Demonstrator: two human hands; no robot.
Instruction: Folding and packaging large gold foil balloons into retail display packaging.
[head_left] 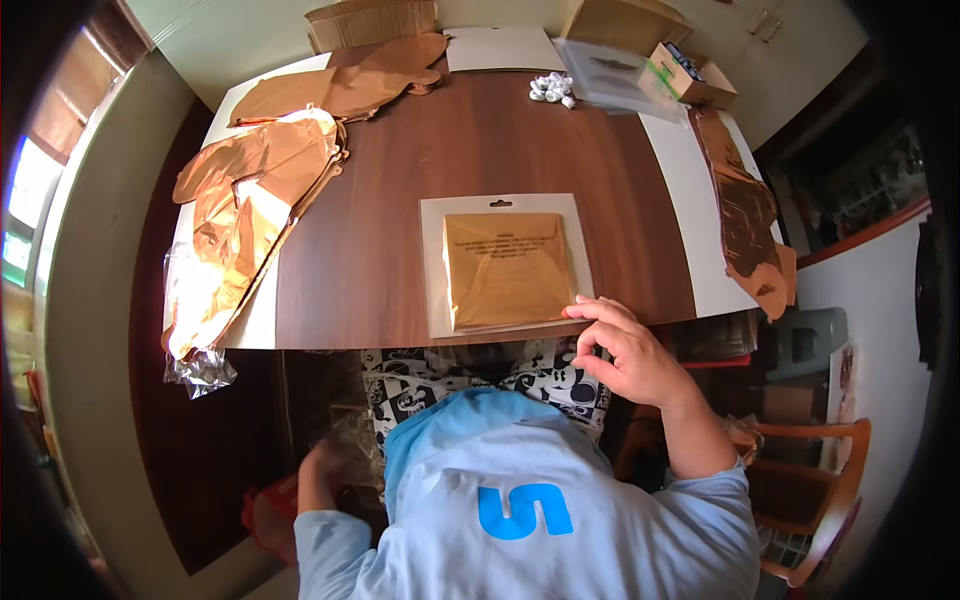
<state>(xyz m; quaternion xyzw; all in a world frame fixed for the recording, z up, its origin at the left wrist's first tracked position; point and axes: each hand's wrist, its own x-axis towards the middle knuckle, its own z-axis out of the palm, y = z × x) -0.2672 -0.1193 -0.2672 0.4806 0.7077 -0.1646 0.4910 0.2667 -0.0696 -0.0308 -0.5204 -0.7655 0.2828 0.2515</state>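
Note:
A flat clear package (432, 262) with a white backing card lies at the table's near edge. Inside it is a folded gold foil piece (508, 285), and a hang slot is cut in the top of the card. My right hand (625, 350) is at the package's lower right corner. Its fingers are bent and apart, with the fingertips at the corner, and nothing shows between them. My left hand (335, 458) hangs below the table edge on the left, blurred, beside some crinkled clear plastic. Whether it grips that plastic is not visible.
Flat copper-coloured foil balloons (250, 190) lie along the brown table's (400, 140) left side, another (745, 215) at the right edge. Toward the back are a small white-and-silver pile (552, 90), clear plastic sleeves (610, 75) and a small open box (690, 75). A wooden chair (815, 490) stands right.

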